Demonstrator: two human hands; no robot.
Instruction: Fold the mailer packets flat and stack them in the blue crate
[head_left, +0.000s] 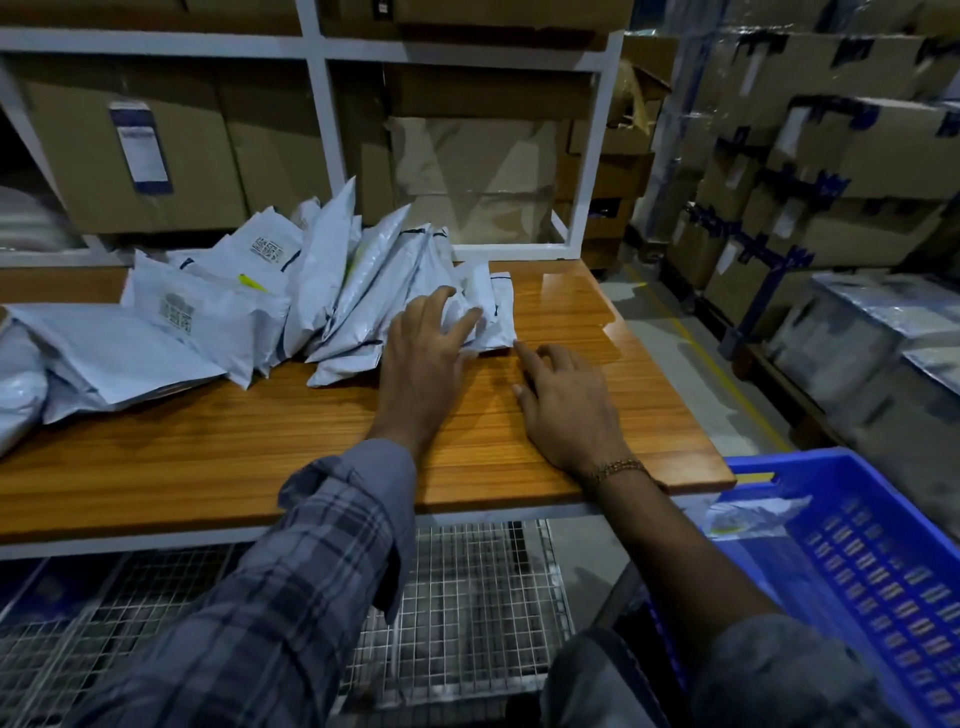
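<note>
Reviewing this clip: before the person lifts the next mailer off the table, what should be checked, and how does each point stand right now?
1. Left hand on a packet: ok, its fingers rest on the small crumpled white plastic mailer at the pile's right end.
2. Right hand free to help: ok, it lies flat and empty on the orange wooden tabletop, index fingertip at the mailer's corner.
3. Mailer folded flat: not ok, it looks crumpled and bulging.
4. Blue plastic crate within reach: ok, it sits just right of the table's edge.
5. Room in the crate: ok, only one pale packet shows inside.
6. Pile of leaning grey-white mailers stable: cannot tell.
</note>
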